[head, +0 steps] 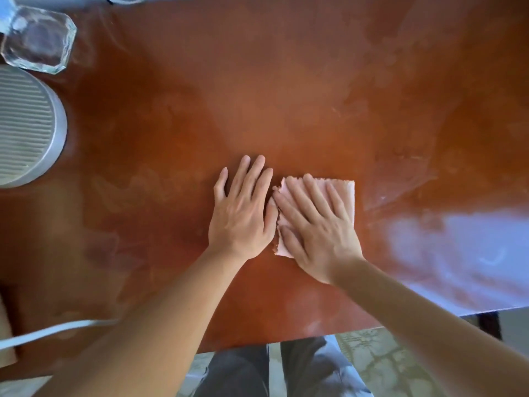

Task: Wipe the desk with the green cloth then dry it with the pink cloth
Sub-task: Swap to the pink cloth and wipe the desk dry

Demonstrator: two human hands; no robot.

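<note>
While the folded pale pink cloth (340,193) lies flat on the glossy reddish-brown wooden desk (286,96), the right hand (317,224) rests on top of it, palm down, fingers straight and slightly spread, pressing the fabric against the surface rather than gripping it. The cloth shows past the fingertips on the far side and along the hand's right side, and a frayed edge of it shows at the thumb side. The left hand (243,207) lies flat on the bare desk just beside the cloth's left edge, its fingers straight and close together; its thumb side meets the cloth's ragged edge and sits next to the right hand's index finger. It holds nothing.

Both forearms reach in from the near edge of the desk, above grey trousers (286,373). The desk top carries hazy streaks and a pale patch of reflected light at the right. At the far left corner stands an angular clear glass dish (37,38), well apart from the hands, and nearer along the left edge sits a round grey object with a ribbed top (25,124). A white cable (51,330) crosses the near left of the desk.
</note>
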